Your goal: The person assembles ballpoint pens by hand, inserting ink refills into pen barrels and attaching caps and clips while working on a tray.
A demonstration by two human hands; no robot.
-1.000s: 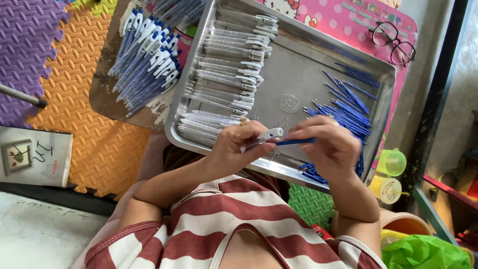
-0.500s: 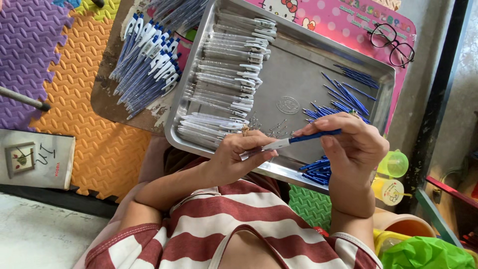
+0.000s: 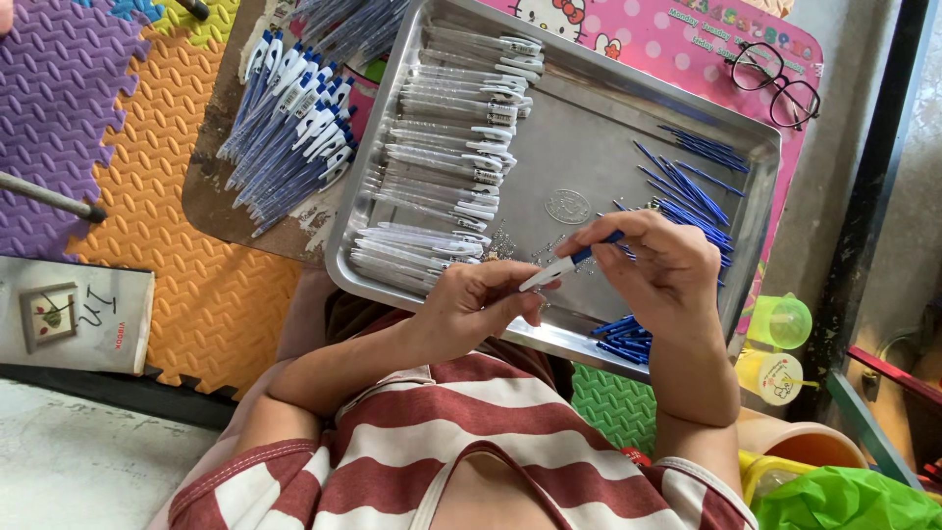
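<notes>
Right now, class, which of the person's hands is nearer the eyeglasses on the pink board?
Right. The right hand is below the eyeglasses, over the tray's right part; the left hand is farther left, nearer the body.

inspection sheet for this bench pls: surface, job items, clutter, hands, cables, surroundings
Surface: metal tray on a pink board.
Job's things: pen held over tray; clear pen barrels stacked left; blue refills right.
Clutter: assembled pens on a board beside tray; glasses.
Grippers: left hand and right hand both grip the pen.
Cables: nothing seen.
Surroundings: foam floor mats, yellow cups.
</notes>
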